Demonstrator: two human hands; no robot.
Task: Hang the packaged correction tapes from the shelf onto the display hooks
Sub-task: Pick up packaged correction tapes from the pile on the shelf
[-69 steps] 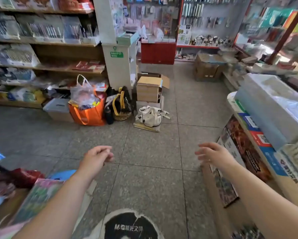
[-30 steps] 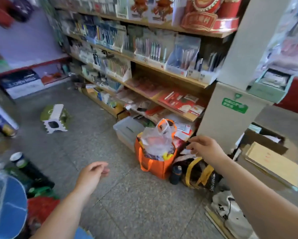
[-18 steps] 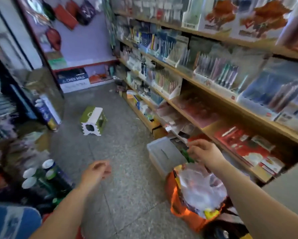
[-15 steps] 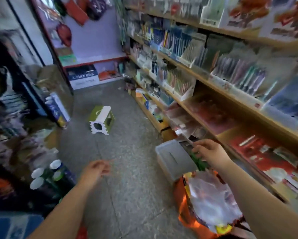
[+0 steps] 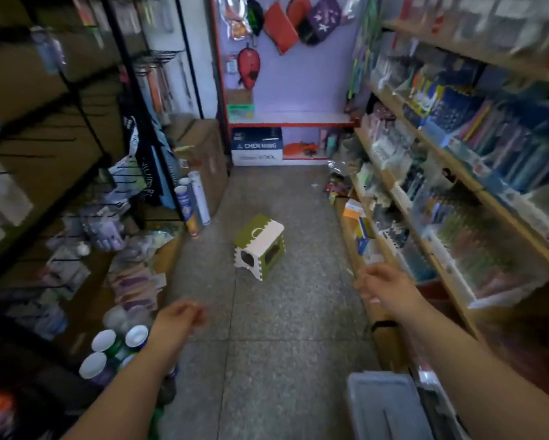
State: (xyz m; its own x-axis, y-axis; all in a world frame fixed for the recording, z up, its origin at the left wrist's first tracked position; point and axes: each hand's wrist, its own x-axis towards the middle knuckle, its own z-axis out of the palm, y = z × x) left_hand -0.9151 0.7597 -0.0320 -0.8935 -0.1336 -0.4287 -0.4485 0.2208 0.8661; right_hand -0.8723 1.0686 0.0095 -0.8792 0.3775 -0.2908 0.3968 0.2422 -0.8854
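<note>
I look down a shop aisle; the view is blurred by motion. My left hand [image 5: 179, 319] hovers over the floor at lower left, fingers loosely curled, holding nothing. My right hand [image 5: 386, 285] is held out at the right near the wooden shelf [image 5: 451, 282] of stationery, fingers apart and empty. Black display hooks [image 5: 120, 182] stick out from the rack on the left, some with hanging packets. I cannot pick out any correction tape packages in the blur.
A green and white step stool [image 5: 260, 244] stands mid-aisle on the grey tile floor. Several white-capped tubes [image 5: 117, 347] and cardboard tubes [image 5: 192, 201] stand at the left. A grey plastic bin [image 5: 384, 408] sits at lower right. A "CHEN MING" box [image 5: 257, 147] closes the far end.
My view has swung left from the right-hand shelves and the orange bag to face down the aisle. My right hand has come away from the bag area; both hands stay empty.
</note>
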